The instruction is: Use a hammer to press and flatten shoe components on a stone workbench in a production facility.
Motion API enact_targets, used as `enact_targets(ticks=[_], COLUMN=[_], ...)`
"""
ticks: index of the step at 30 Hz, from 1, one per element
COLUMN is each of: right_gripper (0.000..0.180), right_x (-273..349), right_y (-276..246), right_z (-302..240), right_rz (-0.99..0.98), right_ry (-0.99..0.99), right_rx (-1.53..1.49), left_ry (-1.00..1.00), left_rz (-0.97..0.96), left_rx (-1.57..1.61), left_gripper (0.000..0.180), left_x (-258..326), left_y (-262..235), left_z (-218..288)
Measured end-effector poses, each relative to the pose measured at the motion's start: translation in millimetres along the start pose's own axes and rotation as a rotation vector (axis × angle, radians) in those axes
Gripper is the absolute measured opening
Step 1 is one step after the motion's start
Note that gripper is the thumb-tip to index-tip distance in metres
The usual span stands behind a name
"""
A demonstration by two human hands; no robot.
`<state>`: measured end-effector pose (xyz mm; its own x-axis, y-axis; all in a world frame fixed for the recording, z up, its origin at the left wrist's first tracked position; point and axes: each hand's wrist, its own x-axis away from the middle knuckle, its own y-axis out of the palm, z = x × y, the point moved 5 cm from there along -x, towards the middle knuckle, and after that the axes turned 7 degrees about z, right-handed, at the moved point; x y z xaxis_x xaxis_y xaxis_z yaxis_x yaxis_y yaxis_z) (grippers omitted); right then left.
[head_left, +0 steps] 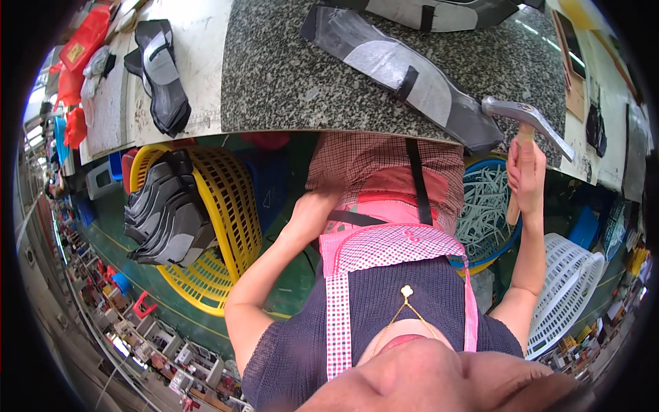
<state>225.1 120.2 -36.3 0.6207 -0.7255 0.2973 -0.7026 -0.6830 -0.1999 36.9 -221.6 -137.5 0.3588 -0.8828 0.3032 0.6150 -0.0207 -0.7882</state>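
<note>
Right hand (527,175) clamped around wooden handle of hammer (525,118), head raised just beside grey shoe piece (412,75) on speckled stone slab (288,75). Left hand (312,206) at lap, blurred; finger state impossible to tell. Yellow basket (233,206) at left.

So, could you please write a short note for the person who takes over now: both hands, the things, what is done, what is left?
Right hand: shut on the wooden-handled metal hammer, raised at the granite slab edge.
Left hand: at the lap, holding nothing visible.
Long grey-and-black flat piece lies on the slab.
Done: cannot tell.
Left: similar pieces stacked in the yellow plastic basket.
</note>
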Motion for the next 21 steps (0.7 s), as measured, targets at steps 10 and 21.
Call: enact_targets(ticks=[10, 21], right_gripper=[0.041, 0.04], right_x=[-4, -13], right_y=[9, 7], right_z=[-10, -14], right_rz=[0.039, 0.113], right_ry=[-0.048, -0.41], right_rx=[-0.008, 0.225], left_ry=[0.214, 0.408], left_rz=[-0.18, -0.202], left_rx=[-0.188, 0.159], left_gripper=[0.036, 0.017], left_x=[4, -54], left_y=[-24, -47], left_z=[32, 78])
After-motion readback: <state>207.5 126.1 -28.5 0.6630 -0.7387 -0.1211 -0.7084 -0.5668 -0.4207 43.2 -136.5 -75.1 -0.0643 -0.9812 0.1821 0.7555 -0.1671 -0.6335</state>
